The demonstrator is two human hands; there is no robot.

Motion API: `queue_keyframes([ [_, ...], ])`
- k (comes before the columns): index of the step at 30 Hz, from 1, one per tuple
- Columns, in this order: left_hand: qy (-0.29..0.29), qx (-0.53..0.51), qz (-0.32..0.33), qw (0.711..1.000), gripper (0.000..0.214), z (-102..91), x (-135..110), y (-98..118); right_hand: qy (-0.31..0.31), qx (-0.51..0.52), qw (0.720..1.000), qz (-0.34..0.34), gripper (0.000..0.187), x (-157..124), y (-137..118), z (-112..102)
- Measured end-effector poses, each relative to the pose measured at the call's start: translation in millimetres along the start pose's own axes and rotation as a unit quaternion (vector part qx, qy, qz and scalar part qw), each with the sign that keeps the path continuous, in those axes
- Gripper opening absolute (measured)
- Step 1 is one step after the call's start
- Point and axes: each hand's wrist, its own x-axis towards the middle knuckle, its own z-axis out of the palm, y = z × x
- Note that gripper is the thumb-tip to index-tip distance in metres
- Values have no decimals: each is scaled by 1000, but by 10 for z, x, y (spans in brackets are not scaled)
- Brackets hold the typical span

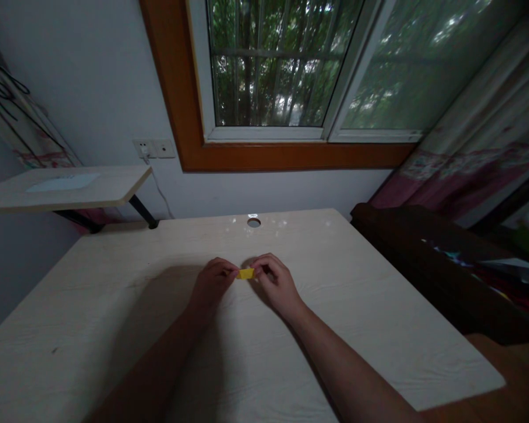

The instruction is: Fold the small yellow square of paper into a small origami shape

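Head view: my left hand (214, 282) and right hand (275, 282) pinch opposite ends of 1 small yellow folded paper strip (245, 273), fingers closed, low over the pale wooden desk (114, 305) for steadiness.

Two bare forearms are shown, the left forearm (158, 364) and the right forearm (335, 364) (uncovered up to the picture's lower edge), each narrowed at the wrist into the left hand (212, 282) and the right hand (277, 283).
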Motion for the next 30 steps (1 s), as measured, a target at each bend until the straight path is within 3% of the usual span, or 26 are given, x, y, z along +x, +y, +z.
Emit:
queue_keyframes([
  [4, 28, 84, 93, 992, 7, 11, -16, -5, -22, -30, 999, -16, 11, -1, -8, 15],
  [10, 6, 132, 152, 979, 6, 12, -32, -35, -53, -52, 996, -46, 9, 4, 15, 24],
  [23, -6, 152, 172, 973, 9, 21, -46, -63, -43, -95, 990, -90, 8, 2, 21, 34],
  [30, -3, 162, 167, 973, 6, 12, -52, -8, -30, -104, 991, -77, 9, 4, 3, 37],
])
